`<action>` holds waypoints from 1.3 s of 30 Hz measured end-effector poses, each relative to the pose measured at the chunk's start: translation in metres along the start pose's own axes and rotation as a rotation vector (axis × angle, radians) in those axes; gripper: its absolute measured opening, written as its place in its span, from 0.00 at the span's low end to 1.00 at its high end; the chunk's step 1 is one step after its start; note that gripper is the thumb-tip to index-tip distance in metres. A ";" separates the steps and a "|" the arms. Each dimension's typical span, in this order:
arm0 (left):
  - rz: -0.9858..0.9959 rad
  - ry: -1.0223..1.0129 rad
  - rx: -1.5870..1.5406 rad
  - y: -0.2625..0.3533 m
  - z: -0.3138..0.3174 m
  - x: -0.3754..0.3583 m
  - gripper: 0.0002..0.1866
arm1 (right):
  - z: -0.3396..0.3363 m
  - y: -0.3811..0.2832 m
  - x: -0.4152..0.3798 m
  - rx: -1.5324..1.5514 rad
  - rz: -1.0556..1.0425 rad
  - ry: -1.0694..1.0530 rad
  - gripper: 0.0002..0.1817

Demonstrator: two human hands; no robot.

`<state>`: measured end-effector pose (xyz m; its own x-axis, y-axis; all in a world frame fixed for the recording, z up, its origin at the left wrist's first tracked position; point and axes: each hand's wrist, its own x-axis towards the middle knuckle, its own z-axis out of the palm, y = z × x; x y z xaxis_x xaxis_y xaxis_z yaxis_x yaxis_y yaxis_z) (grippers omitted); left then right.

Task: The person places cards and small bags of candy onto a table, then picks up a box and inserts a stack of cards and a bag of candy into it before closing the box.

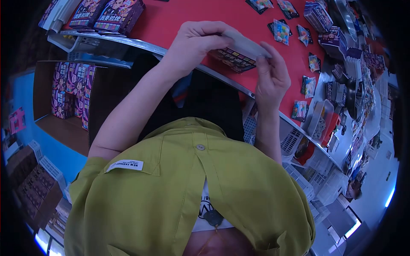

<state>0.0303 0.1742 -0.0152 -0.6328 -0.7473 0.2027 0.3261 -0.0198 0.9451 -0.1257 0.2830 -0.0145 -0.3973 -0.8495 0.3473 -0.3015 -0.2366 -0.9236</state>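
A small printed carton [235, 59] with a pale grey top side is held up over the near edge of the red tabletop [166, 21]. My left hand [197, 42] is closed on its left end, with the thumb along the pale side. At the other end, my right hand [273, 74] pinches the carton's corner between thumb and fingers. The printed face is dark with coloured blocks and tilts down toward me. Beyond the hands, several dark cards topped with clear packets of colourful pieces [281, 32] lie on the red surface.
Finished-looking purple cartons [115, 17] stand at the upper left. A brown cardboard box [62, 132] holding similar cartons [72, 89] is below them. Stacks of purple printed packs [318, 17] and a clear plastic bin [321, 121] line the right side. White crates [294, 141] sit under the table.
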 end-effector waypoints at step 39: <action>0.111 0.116 0.952 0.015 -0.001 -0.016 0.24 | -0.014 0.006 0.001 -0.508 -0.558 0.080 0.12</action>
<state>0.0457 0.1852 -0.0042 -0.5425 -0.7745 0.3252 -0.3589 0.5637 0.7439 -0.1402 0.2872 -0.0172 -0.1245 -0.6257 0.7701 -0.8309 -0.3585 -0.4255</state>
